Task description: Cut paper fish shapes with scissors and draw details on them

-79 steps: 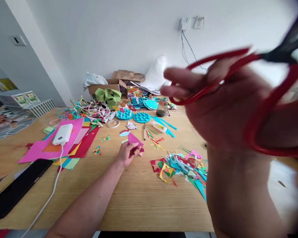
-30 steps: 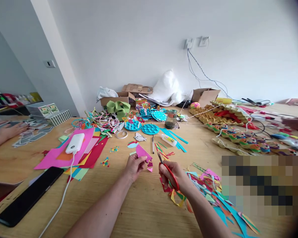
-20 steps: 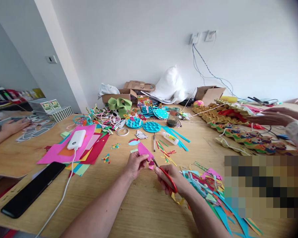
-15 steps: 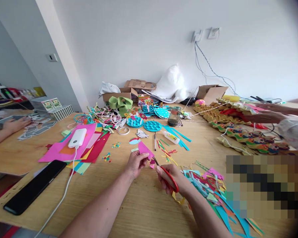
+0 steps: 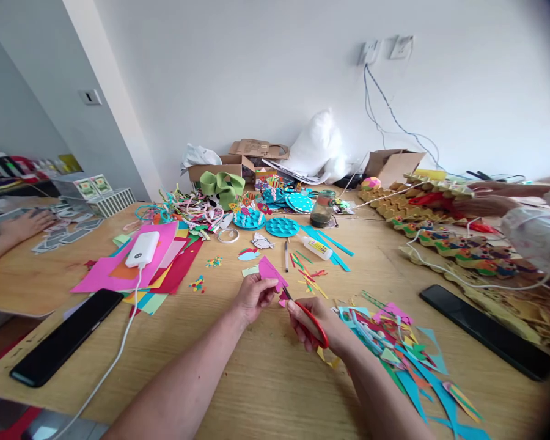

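Note:
Pinched in my left hand (image 5: 255,297) is a piece of magenta paper (image 5: 270,272), held up over the middle of the table. My right hand (image 5: 312,322) grips red-handled scissors (image 5: 318,330), whose blade tips meet the paper's lower right edge. A small magenta scrap shows just below the blades. Beyond my hands lie a fish cut-out in light blue and red (image 5: 249,253), a white fish drawing (image 5: 262,241), a pen (image 5: 286,256) and a glue bottle (image 5: 318,247).
Coloured sheets with a white power bank (image 5: 143,249) and a black phone (image 5: 66,337) lie left. Paper scraps (image 5: 394,342), another phone (image 5: 488,330) and painted egg cartons (image 5: 467,247) are right. Other people's hands (image 5: 497,198) work at both sides.
The magenta paper has turned slightly in my left hand, and the scissors have shifted a little along its edge. The other person's hands at the right have moved slightly.

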### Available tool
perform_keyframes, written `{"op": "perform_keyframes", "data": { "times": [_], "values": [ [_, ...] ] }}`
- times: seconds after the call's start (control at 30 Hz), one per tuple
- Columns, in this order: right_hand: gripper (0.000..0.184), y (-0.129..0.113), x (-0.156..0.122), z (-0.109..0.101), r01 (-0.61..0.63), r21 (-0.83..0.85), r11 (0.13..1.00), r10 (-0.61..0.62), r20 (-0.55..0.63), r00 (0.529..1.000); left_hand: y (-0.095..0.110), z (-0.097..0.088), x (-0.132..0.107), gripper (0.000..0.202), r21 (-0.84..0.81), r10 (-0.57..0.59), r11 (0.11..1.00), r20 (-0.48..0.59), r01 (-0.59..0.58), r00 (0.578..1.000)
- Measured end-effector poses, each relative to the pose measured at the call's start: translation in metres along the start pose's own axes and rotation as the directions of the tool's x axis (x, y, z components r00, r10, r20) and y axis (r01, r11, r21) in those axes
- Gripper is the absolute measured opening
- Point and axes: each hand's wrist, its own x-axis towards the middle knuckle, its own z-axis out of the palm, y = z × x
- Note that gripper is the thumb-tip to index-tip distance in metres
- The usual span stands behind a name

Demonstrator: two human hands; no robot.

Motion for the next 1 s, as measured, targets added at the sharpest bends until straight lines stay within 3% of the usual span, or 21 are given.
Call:
{"op": "perform_keyframes", "data": {
  "times": [0.17,0.67,1.0],
  "values": [
    [0.063,-0.002,-0.002,-0.001,0.043,0.044,0.998,-0.044,0.014,0.999,0.002,0.0,-0.001,0.027,-0.015,-0.023,1.0,-0.01,0.023,1.0],
    [0.067,0.003,-0.003,0.0,0.059,0.178,0.982,-0.075,0.082,0.994,0.004,-0.001,-0.004,0.025,0.048,-0.086,0.996,0.138,0.08,0.987],
    [0.062,0.009,0.005,0.002,0.08,0.089,0.993,-0.082,0.023,0.996,0.001,-0.002,-0.002,0.029,0.127,-0.088,0.99,0.164,0.067,0.983]
  ]
}}
